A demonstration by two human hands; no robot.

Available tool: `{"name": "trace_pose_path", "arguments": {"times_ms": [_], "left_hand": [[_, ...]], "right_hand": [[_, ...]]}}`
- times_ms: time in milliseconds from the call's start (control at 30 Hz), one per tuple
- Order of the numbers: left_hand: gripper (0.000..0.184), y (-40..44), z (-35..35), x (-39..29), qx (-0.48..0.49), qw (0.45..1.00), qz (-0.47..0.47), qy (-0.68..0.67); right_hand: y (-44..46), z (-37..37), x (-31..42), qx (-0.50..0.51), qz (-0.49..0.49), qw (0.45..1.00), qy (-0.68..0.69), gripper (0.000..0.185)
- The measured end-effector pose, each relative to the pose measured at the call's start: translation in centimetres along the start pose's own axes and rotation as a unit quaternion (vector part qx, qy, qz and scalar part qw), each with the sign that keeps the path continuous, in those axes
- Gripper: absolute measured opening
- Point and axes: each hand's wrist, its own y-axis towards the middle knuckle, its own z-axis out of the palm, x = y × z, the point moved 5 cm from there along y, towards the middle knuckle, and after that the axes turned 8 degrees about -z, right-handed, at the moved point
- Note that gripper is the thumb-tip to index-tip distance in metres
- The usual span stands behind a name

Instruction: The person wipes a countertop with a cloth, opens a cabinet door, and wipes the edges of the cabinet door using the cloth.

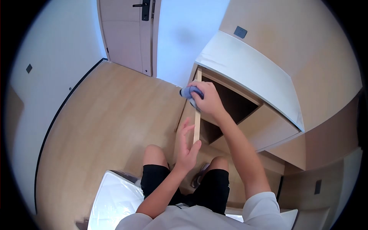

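Note:
A wooden cabinet door (197, 128) stands swung open, seen nearly edge-on. My right hand (208, 97) is closed around a bluish-grey cloth (188, 92), which lies against the upper part of the door's edge. Lower down, my left hand (188, 151) rests at the near end of the door, thumb at the edge and fingers spread along its outer face. Behind my right hand and forearm the dark inside of the cabinet (230, 97) shows, partly hidden by them.
The cabinet's white top (249, 65) borders a wall with a dark socket (240, 32). Another cabinet front (266, 126) is closed. A room door (126, 34) stands ahead. Below me is a plastic-covered white surface (115, 199), with my knees close to the cabinet.

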Motion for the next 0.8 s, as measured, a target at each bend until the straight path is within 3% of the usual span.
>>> {"name": "trace_pose_path", "arguments": {"times_ms": [67, 100, 167, 267, 533, 633, 767, 800], "left_hand": [[0.060, -0.9, -0.8, 0.0, -0.035, 0.994, -0.004, 0.100], [0.059, -0.7, -0.8, 0.1, -0.048, 0.989, 0.007, 0.138], [0.059, -0.6, -0.8, -0.3, -0.067, 0.993, 0.028, 0.089], [0.060, 0.0, -1.1, -0.1, -0.066, 0.997, 0.020, 0.021], [0.065, -0.9, -2.7, -2.3, -0.099, 0.991, 0.080, 0.044], [0.062, -1.0, -3.2, -2.8, -0.045, 0.994, 0.047, -0.088], [0.067, -0.7, -3.8, -3.0, 0.071, 0.995, 0.025, -0.059], [0.067, -0.6, -4.1, -2.7, 0.081, 0.995, 0.018, -0.050]], "right_hand": [[-2.3, 0.0, 1.6, -0.025, -0.025, 0.999, -0.011, 0.026], [-3.5, -0.2, 3.0, 0.020, 0.012, 1.000, -0.011, 0.026], [-6.4, -0.7, 5.1, -0.077, -0.037, 0.996, 0.036, 0.028], [-8.5, -1.8, 8.5, -0.095, -0.005, 0.992, 0.081, 0.033], [-15.8, 1.8, 13.6, -0.197, 0.058, 0.954, 0.220, 0.042], [-16.8, 2.2, 14.4, -0.210, 0.070, 0.946, 0.237, 0.043], [-17.8, 1.1, 14.2, -0.183, 0.051, 0.945, 0.266, 0.040], [-18.4, 0.9, 13.4, -0.199, 0.111, 0.917, 0.327, 0.040]]}}
